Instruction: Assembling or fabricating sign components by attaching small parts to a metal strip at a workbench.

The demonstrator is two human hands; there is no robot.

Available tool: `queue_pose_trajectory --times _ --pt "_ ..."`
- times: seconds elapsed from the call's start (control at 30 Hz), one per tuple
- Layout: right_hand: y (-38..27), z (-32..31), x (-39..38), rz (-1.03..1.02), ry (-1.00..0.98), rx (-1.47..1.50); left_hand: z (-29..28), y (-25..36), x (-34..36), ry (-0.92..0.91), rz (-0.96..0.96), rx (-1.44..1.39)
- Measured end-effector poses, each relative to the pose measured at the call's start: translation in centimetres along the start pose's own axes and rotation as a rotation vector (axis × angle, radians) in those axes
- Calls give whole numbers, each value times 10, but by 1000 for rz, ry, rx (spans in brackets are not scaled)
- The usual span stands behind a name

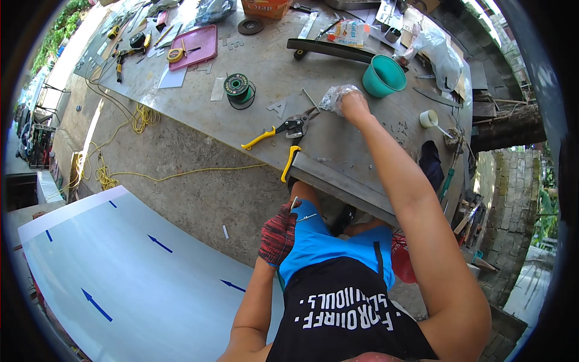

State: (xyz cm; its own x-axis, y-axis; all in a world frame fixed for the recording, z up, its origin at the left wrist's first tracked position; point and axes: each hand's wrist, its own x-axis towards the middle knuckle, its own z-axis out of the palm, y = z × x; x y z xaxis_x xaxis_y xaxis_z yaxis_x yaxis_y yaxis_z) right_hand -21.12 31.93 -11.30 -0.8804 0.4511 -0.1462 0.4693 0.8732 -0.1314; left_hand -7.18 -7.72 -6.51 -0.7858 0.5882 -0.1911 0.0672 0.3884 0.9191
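Note:
My left hand (277, 234), in a red and black knit glove, is closed on small thin metal pieces (294, 203) at my blue shorts. My right hand (353, 105) reaches over the workbench and has its fingers in or on a crumpled clear plastic bag (332, 98); the fingertips are hidden. Just left of it lie tin snips with yellow handles (259, 137), a thin metal pin (310, 98) and a cut metal letter (277, 108). A teal cup (384, 80) stands behind my right hand, and a green spool (237, 88) lies farther left.
A gray metal bench (199, 114) holds a pink tray (196, 51), tape measures, tools, bags and a white cup (429, 119). A bent metal strip runs along its near edge. A pale sheet with blue arrows (139, 259) fills the lower left; yellow cord (145, 120) runs across the concrete floor.

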Motion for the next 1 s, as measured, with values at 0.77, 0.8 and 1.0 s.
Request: queue_pose_trajectory --times 0.77,0.8,1.0 --pt "33 -56 -94 -258 155 383 10 12 -20 67 132 -48" --pt "33 -63 -112 -220 257 432 12 15 -20 52 143 -49" --pt "16 -84 -242 26 69 1186 29 36 -19 18 178 -130"
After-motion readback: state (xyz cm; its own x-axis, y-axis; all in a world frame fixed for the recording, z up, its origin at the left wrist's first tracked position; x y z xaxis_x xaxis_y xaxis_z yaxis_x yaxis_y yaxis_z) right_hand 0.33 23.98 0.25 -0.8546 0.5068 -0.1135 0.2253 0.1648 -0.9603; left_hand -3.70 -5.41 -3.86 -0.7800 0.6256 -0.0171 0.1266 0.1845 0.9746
